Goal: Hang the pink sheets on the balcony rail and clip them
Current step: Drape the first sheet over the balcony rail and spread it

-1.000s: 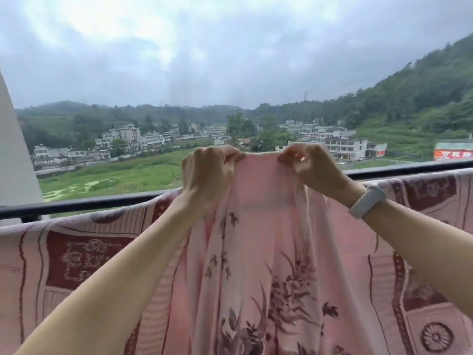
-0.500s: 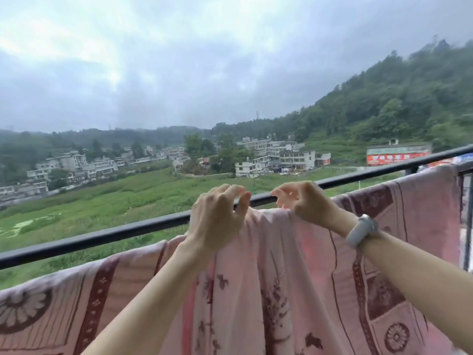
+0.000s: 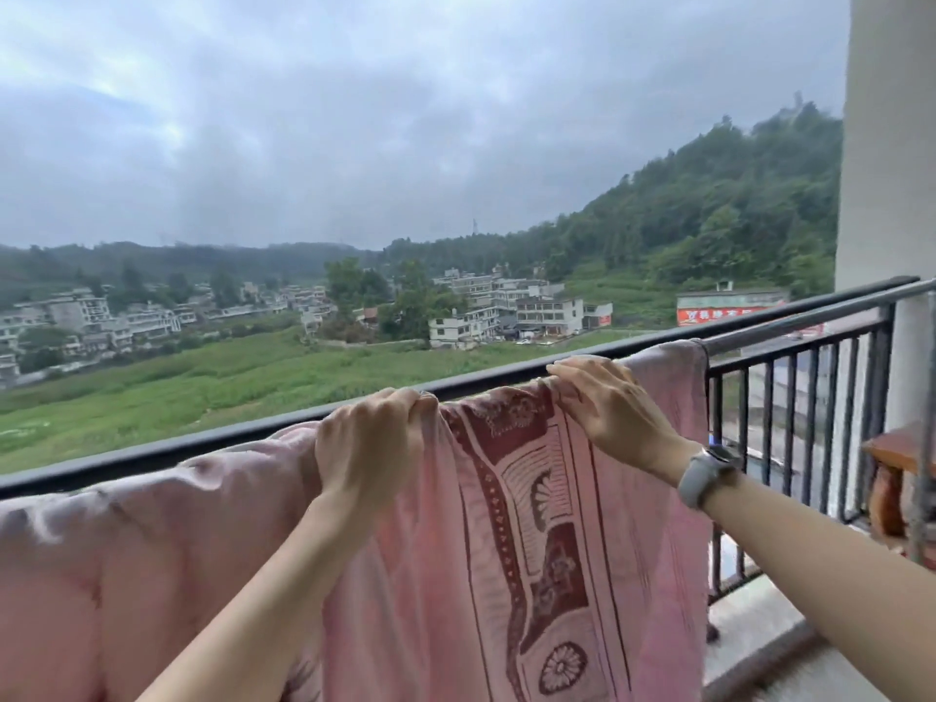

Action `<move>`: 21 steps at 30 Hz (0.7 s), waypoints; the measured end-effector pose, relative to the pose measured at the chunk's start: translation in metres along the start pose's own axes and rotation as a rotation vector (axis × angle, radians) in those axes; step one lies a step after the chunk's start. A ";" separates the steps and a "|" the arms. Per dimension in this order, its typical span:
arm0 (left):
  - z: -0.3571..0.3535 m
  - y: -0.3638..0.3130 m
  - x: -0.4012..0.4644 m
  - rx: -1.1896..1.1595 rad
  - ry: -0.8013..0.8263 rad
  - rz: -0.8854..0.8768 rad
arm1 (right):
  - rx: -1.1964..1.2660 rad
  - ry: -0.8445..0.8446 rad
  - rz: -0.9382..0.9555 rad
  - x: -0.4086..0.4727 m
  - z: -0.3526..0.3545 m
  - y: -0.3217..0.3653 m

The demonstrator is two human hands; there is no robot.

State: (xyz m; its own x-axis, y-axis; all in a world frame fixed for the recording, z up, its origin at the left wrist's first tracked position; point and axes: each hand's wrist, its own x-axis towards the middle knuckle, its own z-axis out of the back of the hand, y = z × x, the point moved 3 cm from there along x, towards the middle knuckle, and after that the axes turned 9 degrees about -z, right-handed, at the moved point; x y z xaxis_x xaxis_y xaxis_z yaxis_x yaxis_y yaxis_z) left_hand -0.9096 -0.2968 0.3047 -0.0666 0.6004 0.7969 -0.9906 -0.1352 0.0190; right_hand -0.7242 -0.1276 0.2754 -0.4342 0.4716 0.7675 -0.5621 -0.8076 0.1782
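Home balcony: dark rail [image 3: 506,374], draped sheets [image 3: 506,549], village beyond.

Both hands raised: left hand [image 3: 372,443] fisted, right hand [image 3: 610,405] flatter (fingers curled).

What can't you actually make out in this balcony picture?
- Head view: any clips; none shows, and the left hand and right hand cover the pink sheet's top edge.
- The sheet's lower hem is cut off by the bottom edge.
- The rail behind the sheet is hidden by cloth.
- Red sign lettering: too small.

Matt cloth sheets [image 3: 506,524], seemingly metal rail [image 3: 506,377]
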 end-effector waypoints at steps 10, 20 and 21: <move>-0.107 -0.141 0.064 0.111 0.025 -0.126 | 0.067 0.161 -0.108 0.036 0.039 -0.161; -0.163 -0.220 0.158 -0.077 -0.146 0.017 | 0.317 -0.076 -0.073 0.108 0.058 -0.241; -0.171 -0.229 0.172 -0.094 -0.181 0.037 | 0.344 -0.096 -0.091 0.117 0.064 -0.259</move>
State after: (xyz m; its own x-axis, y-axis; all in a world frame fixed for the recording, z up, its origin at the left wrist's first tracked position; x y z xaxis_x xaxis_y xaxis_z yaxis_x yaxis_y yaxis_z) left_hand -0.7143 -0.0275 0.3337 -0.0895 0.4436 0.8917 -0.9952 -0.0757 -0.0622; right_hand -0.5850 0.1140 0.3584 -0.3161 0.5248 0.7904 -0.3188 -0.8434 0.4325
